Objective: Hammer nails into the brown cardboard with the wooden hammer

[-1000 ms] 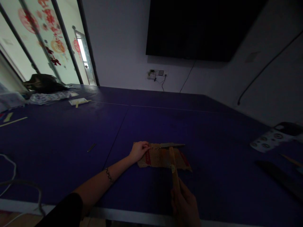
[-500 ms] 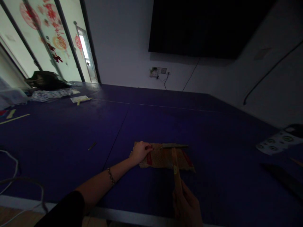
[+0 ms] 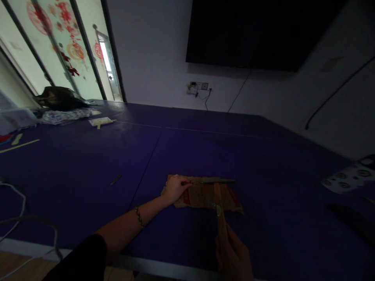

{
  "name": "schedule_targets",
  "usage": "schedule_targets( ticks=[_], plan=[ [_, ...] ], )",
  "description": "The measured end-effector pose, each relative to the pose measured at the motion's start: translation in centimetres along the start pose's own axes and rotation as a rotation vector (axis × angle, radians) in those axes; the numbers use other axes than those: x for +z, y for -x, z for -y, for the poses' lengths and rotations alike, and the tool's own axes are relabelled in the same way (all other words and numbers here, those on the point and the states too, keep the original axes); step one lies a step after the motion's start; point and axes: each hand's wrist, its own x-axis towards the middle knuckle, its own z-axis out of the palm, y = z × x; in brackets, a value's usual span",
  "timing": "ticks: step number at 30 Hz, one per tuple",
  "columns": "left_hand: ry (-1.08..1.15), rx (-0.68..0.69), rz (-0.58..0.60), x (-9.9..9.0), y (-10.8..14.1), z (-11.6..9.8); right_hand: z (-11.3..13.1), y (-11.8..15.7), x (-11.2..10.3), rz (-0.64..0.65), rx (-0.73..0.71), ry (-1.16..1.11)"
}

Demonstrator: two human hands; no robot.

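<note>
My left hand (image 3: 176,188) rests on a piece of brown cardboard (image 3: 200,197) with red patches. Its thumb and fingers pinch something small and dark that I cannot make out. From below, my right hand (image 3: 234,253) grips a wooden-handled tool (image 3: 220,210) with a small round label, its far end over the cardboard. Across that end lies a thin grey metal bar (image 3: 225,180), along the cardboard's far edge. Whether bar and handle are joined is too dark to tell.
A purple-blue table (image 3: 187,152) spreads ahead. A small thin strip (image 3: 115,179) lies left of the cardboard, pale cables (image 3: 22,199) at the left edge. A dark long object (image 3: 348,220) and a patterned white item (image 3: 345,179) are on the right. A black bag (image 3: 60,97) sits far left.
The view has shifted slightly, so everything sits a little further right. Both hands keep their holds, and the cardboard and tool look much the same.
</note>
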Motion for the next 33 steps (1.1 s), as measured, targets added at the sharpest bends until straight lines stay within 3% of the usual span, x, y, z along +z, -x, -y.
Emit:
schedule_targets(
  ticks=[14, 21, 27, 33],
  plan=[
    [0.009, 0.017, 0.012, -0.4, 0.2, 0.0, 0.4, 0.3, 0.3, -0.045, -0.011, -0.038],
    [0.007, 0.049, 0.009, -0.3, 0.4, 0.1, 0.2, -0.3, -0.5, 0.026, 0.016, 0.036],
    [0.035, 0.017, 0.005, -0.5, 0.6, 0.0, 0.1, -0.3, -0.3, -0.011, -0.007, 0.019],
    [0.022, -0.024, -0.007, -0.5, 0.6, 0.0, 0.1, -0.7, -0.7, 0.046, 0.033, 0.048]
  ],
)
